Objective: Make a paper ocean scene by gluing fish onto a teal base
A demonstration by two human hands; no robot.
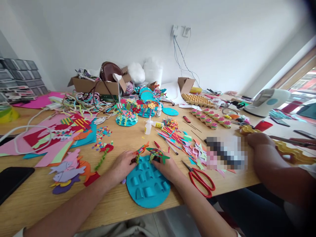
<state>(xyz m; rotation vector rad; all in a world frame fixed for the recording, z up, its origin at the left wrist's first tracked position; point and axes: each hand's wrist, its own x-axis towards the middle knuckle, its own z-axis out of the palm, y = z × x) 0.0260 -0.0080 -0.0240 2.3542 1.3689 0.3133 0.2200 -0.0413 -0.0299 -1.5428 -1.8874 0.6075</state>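
Note:
A round blue board (154, 197) with several curled paper loops lies on the table in front of me. At its far left edge my left hand (124, 163) pinches the pale green stem under an orange paper fish (141, 149). Opposite it, my right hand (168, 168) is closed around the base of a green spotted paper fish (158, 154) on a similar stem. Both fish stand upright over the far rim; the fingertips partly hide the stem bottoms. Red-handled scissors (202, 182) lie right of my right hand. Glue bottles (148, 127) are beyond the board.
Paper fish cutouts (67, 176) and a black phone (14, 181) lie to the left. Paper strips (172, 140) and scraps (195, 151) spread rightward. Finished fish boards (126, 120) stand farther back. Another person's arm (269, 168) reaches in beside yellow egg-carton pieces (291, 153).

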